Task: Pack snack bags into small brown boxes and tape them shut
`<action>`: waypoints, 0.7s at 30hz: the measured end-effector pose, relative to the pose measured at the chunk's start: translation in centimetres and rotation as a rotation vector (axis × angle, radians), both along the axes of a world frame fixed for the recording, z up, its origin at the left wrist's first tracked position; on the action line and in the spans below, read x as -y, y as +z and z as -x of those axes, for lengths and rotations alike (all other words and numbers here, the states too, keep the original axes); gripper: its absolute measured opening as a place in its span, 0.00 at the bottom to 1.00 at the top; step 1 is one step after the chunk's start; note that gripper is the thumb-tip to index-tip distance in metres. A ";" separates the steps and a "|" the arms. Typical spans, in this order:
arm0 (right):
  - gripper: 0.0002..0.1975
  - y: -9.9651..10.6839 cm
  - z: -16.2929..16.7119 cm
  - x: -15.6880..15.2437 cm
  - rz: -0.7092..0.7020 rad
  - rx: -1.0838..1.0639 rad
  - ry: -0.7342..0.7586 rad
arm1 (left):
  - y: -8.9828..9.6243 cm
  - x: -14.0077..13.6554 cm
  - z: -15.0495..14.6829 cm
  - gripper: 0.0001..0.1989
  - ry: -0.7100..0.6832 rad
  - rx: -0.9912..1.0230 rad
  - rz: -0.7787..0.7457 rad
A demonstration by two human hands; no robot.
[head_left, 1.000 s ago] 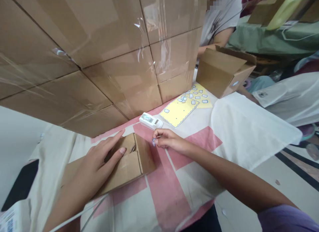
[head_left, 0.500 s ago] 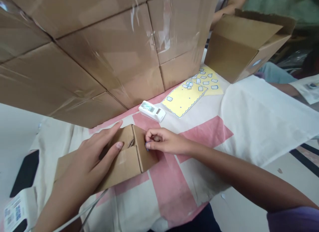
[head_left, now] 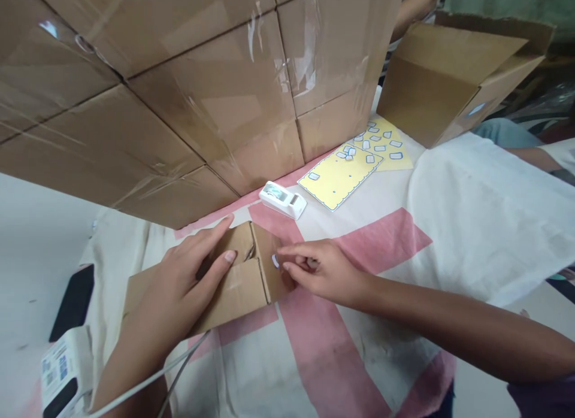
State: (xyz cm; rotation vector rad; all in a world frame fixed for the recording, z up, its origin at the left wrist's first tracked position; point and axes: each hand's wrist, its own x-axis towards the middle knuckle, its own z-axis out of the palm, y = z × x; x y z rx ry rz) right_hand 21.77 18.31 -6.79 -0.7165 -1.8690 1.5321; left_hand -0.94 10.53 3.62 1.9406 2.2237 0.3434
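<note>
A small brown cardboard box (head_left: 238,286) lies on the cloth. My left hand (head_left: 193,274) rests across its top, thumb on the flaps and fingers reaching to the far edge, keeping hold of it. A small pale sticker (head_left: 275,261) sits on the box's right end face. Beside that face is my right hand (head_left: 323,271), its index fingertip by the sticker and its thumb a little apart below, with nothing visible between them. Beyond the box stands a white handheld device (head_left: 283,200) with a small window. Yellow sheets (head_left: 336,181) bearing small blue-edged stickers lie to its right.
Taped cardboard boxes (head_left: 215,100) form a wall at the back. An open carton (head_left: 440,76) stands at the right, with another person's arm (head_left: 415,11) behind it. A dark phone-like slab (head_left: 72,302) and a white labelled device (head_left: 67,370) with a cable lie at the left.
My right thumb and finger have parted from their pinch, and the sticker now shows on the box's end face. The whole view has shifted slightly; my left hand stays on the box.
</note>
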 end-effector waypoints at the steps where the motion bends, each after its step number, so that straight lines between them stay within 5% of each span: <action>1: 0.15 0.1 -0.1 0.1 -0.034 0.009 -0.058 | 0.0 0.0 0.0 0.31 0.000 0.000 -0.001; 21: 0.20 -1.4 1.0 1.9 0.223 -0.124 -0.024 | -0.2 0.1 0.1 0.28 -0.049 -0.005 -0.001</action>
